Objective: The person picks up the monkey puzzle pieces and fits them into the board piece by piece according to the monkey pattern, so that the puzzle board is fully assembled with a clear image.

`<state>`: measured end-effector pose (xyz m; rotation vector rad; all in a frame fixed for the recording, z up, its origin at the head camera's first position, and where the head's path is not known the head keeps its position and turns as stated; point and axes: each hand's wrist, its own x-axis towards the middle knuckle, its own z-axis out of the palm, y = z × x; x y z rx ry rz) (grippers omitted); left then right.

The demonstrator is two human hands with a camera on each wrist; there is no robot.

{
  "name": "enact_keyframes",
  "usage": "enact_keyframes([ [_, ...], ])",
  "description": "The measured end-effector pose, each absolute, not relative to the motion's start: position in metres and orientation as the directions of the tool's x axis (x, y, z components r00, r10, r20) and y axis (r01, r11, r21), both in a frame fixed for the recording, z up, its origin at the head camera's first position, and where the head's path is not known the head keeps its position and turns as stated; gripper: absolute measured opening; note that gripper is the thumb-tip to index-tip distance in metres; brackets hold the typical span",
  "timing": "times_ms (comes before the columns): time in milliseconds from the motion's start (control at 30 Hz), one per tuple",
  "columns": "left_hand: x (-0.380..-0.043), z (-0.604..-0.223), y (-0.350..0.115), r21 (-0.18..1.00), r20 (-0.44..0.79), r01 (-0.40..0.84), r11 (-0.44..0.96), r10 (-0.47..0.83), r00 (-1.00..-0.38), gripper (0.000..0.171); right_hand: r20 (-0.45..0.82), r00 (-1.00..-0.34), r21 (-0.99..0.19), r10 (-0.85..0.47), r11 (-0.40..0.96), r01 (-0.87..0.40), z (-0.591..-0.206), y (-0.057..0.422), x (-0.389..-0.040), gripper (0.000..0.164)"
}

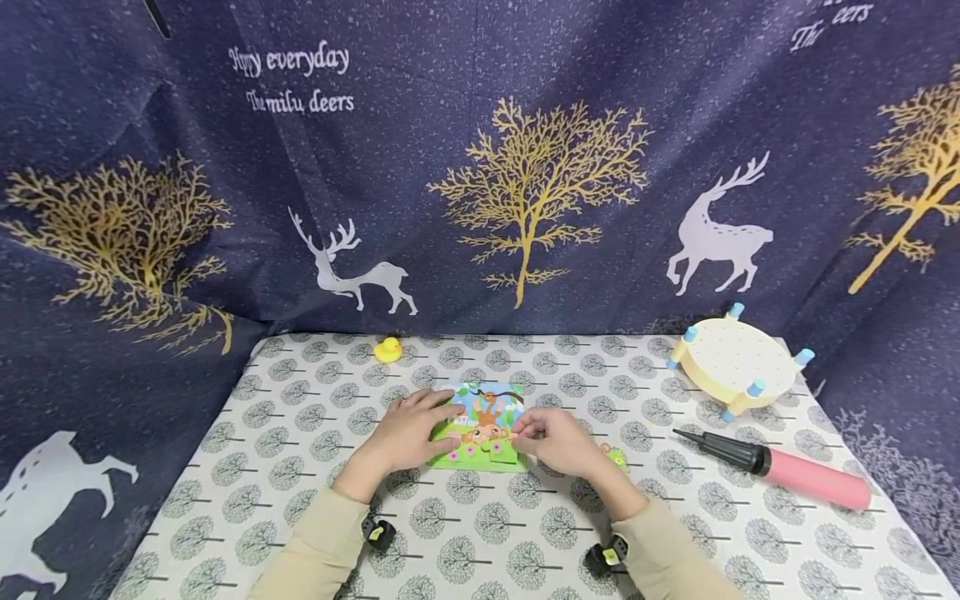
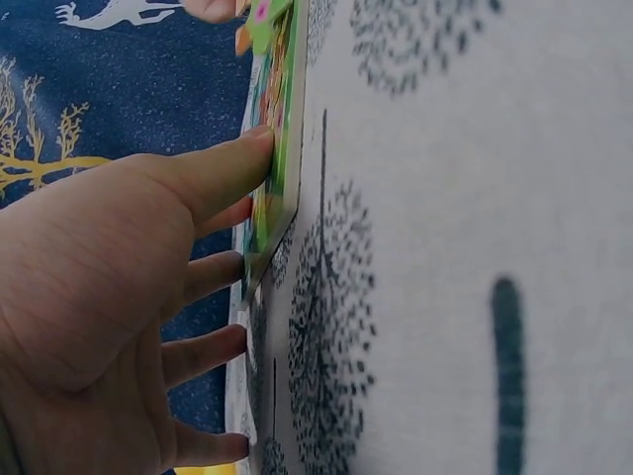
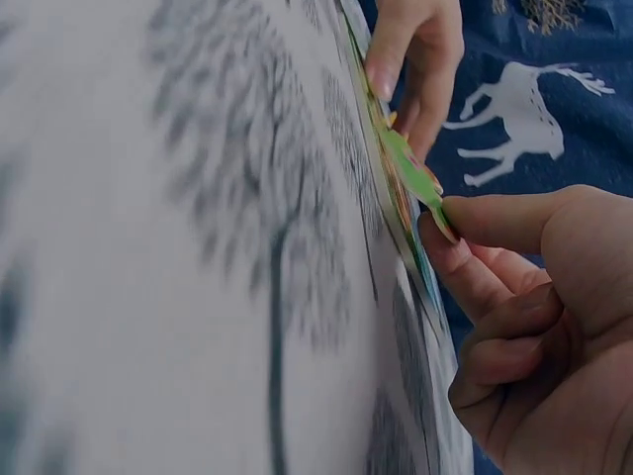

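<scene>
A jigsaw puzzle (image 1: 487, 410) with a hanging monkey, blue sky and green grass lies flat on the table. My left hand (image 1: 408, 429) rests at its left side with fingers spread; in the left wrist view the thumb (image 2: 229, 170) touches the board's edge. My right hand (image 1: 558, 442) pinches a green puzzle piece (image 3: 413, 176) between thumb and forefinger, its other fingers curled in. That piece is tilted over the puzzle's lower right part. Beside the right wrist lies another small green piece (image 1: 617, 457), partly hidden by the hand.
A yellow rubber duck (image 1: 387, 350) sits at the back left. On the right are an upturned round cream stool (image 1: 738, 354) with blue-tipped legs and a pink and black hand pump (image 1: 813, 477). A dark blue curtain (image 1: 420, 167) hangs behind the tree-patterned tablecloth (image 1: 495, 521).
</scene>
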<state>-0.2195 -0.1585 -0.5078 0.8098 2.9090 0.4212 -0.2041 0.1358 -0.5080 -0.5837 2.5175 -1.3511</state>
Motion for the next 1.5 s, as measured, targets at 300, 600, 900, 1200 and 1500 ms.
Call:
enact_keyframes([
  [300, -0.219, -0.508, -0.158, 0.284, -0.009, 0.490, 0.824, 0.513, -0.858, 0.063, -0.058, -0.902, -0.865, -0.427, 0.472, -0.168, -0.508, 0.107, -0.208, 0.015],
  [600, -0.219, -0.510, -0.159, 0.271, -0.017, 0.494, 0.826, 0.517, -0.856, 0.063, -0.067, -0.911, -0.847, -0.407, 0.506, -0.164, -0.507, 0.093, -0.205, 0.011],
  [900, -0.220, -0.510, -0.159, 0.252, 0.000, 0.510, 0.823, 0.527, -0.850, 0.062, -0.086, -0.922, -0.835, -0.377, 0.532, -0.139, -0.509, 0.087, -0.207, 0.008],
  [1200, -0.219, -0.505, -0.157, 0.255, -0.004, 0.504, 0.826, 0.522, -0.853, 0.061, -0.104, -0.922, -0.837, -0.374, 0.533, -0.122, -0.508, 0.097, -0.207, 0.012],
  [1500, -0.217, -0.503, -0.153, 0.244, -0.017, 0.489, 0.838, 0.508, -0.861, 0.062, -0.041, -0.918, -0.799, -0.395, 0.564, -0.207, -0.507, 0.105, -0.205, 0.004],
])
